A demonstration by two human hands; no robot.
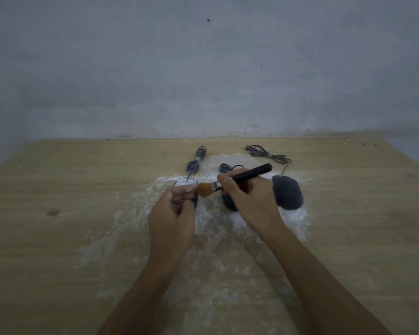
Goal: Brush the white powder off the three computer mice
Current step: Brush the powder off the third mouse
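Observation:
Three dark corded mice sit in a patch of white powder (211, 213) on the wooden table (58, 189). My left hand (171, 218) grips the left mouse (185, 186), whose top is still coated white. My right hand (249, 201) holds a black-handled brush (249, 172); its orange bristles (205, 189) touch the right side of that left mouse. The middle mouse (229, 201) is mostly hidden under my right hand. At the right lies the third mouse (287, 192), dark with a faint dusting.
Coiled cables lie behind the mice: one bundle (196, 160) at the left, one (267, 154) at the right, a small one (226, 167) in the middle. Powder is smeared across the table toward me. A grey wall (203, 68) rises behind the table's far edge.

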